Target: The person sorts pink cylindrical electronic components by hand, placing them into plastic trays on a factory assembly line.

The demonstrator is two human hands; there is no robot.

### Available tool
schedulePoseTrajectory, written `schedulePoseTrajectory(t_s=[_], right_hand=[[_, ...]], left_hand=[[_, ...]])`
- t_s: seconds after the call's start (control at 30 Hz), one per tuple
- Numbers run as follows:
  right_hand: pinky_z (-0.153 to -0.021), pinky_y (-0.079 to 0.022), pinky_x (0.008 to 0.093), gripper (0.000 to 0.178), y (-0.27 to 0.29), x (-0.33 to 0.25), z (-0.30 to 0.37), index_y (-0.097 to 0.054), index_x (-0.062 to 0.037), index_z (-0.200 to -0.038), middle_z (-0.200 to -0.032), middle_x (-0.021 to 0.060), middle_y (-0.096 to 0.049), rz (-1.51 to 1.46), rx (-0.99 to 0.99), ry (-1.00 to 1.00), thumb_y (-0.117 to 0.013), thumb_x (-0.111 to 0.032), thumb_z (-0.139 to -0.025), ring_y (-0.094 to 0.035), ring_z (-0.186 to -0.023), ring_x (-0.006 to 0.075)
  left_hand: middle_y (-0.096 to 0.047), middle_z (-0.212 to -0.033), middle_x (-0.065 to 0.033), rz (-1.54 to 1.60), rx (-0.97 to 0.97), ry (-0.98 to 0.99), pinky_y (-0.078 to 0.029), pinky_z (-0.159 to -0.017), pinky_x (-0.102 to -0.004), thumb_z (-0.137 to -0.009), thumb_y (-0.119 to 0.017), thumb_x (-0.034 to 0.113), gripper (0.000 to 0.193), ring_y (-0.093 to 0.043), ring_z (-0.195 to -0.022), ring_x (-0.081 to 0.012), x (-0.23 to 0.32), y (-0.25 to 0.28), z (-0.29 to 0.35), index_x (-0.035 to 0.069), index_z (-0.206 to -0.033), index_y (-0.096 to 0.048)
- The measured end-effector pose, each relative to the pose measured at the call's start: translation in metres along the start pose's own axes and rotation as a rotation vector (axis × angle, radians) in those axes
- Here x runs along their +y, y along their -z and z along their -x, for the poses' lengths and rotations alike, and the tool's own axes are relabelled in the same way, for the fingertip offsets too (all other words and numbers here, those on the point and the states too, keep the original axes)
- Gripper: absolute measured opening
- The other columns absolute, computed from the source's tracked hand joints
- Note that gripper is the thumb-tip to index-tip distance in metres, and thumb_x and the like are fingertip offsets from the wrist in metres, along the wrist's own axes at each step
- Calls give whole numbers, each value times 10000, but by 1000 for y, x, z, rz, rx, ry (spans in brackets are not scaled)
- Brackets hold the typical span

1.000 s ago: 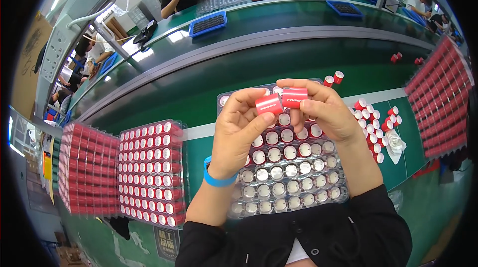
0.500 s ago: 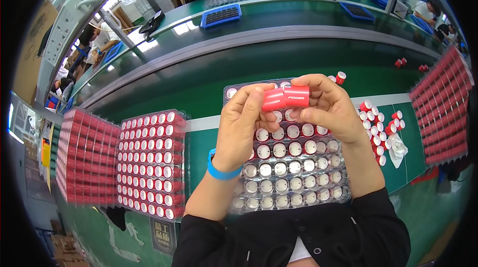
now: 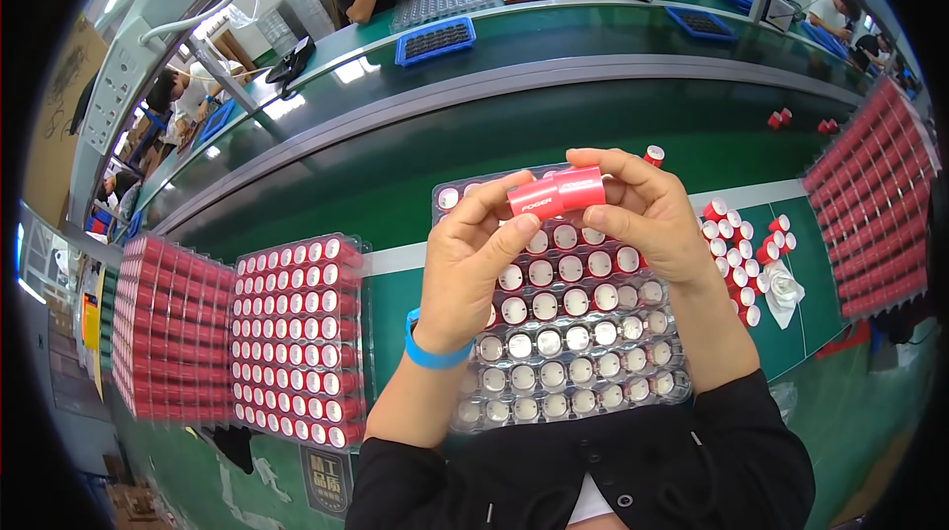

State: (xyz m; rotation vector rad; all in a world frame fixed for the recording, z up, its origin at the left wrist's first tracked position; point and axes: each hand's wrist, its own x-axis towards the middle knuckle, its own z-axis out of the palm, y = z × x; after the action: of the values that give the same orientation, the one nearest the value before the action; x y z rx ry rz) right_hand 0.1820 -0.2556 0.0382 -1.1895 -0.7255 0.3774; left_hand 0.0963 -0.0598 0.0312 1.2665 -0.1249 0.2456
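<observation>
My left hand (image 3: 463,258) is closed on a red cylinder (image 3: 534,199), gripped between thumb and fingers. In my right hand (image 3: 652,219) is a second red cylinder (image 3: 581,188), pinched the same way. The two cylinders meet end to end, lying sideways, slightly offset from each other. Beneath my hands lies a clear plastic tray (image 3: 469,401) with rows of cylinders standing in its pockets, their round white ends up. Red sides show in the farther rows; the nearer rows look mostly white. My forearms and hands hide part of the tray.
Left stand a tray (image 3: 360,342) of red cylinders and a tall red stack (image 3: 173,332). At right are loose cylinders (image 3: 732,255), a crumpled white tissue (image 3: 784,293) and another stack (image 3: 875,204). Beyond the grey rail (image 3: 474,87), people work around blue trays (image 3: 436,42).
The two cylinders have turned in my fingers, their printing now facing differently. Both hands have shifted slightly left, and the view has moved a little.
</observation>
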Motion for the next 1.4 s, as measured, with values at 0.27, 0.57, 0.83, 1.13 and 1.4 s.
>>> schedulePoseTrajectory(t_s=[0.27, 0.57, 0.83, 1.13, 1.4], right_hand=[[-905, -547, 279, 480, -6, -1, 3, -490, 42, -1381, -1283, 150, -604, -11, -8, 81, -633, 35, -923, -655, -1106, 188], [-908, -556, 292, 492, -7, 0, 3, -477, 44, -1396, -1250, 155, -608, -61, 26, 78, -623, 43, -926, -667, -1087, 200], [-928, -559, 321, 491, -5, 3, 4, -501, 40, -1369, -1211, 149, -638, -14, 85, 75, -671, 3, -910, -656, -1092, 192], [-866, -582, 292, 471, -5, 4, 4, -522, 16, -1350, -1138, 124, -672, 109, 115, 144, -683, -17, -908, -674, -1023, 160], [-819, -570, 245, 497, -10, -3, 5, -520, 25, -1367, -1038, 85, -673, 16, 62, 45, -693, -2, -902, -686, -919, 126]], left_hand=[[-566, -1310, -149, 96, -32, -58, -528, -1001, -354, -914, -672, -21, 481, -610, -1167, -220, -3, 4, 0, -29, -1370, -517], [-614, -1253, -203, 54, 11, -95, -574, -936, -383, -928, -650, 14, 449, -654, -1107, -253, 2, -5, 1, -30, -1356, -518], [-643, -1144, -136, 62, -17, -24, -572, -922, -345, -951, -653, 44, 393, -664, -1042, -207, 1, 0, 1, 15, -1334, -568], [-660, -1144, -136, 71, -58, 32, -580, -852, -306, -948, -664, 52, 444, -689, -974, -184, 3, -3, 3, 18, -1374, -543], [-670, -1133, -151, 110, -3, 52, -612, -720, -304, -927, -659, 40, 500, -707, -866, -186, 5, 0, 4, -20, -1395, -493]])
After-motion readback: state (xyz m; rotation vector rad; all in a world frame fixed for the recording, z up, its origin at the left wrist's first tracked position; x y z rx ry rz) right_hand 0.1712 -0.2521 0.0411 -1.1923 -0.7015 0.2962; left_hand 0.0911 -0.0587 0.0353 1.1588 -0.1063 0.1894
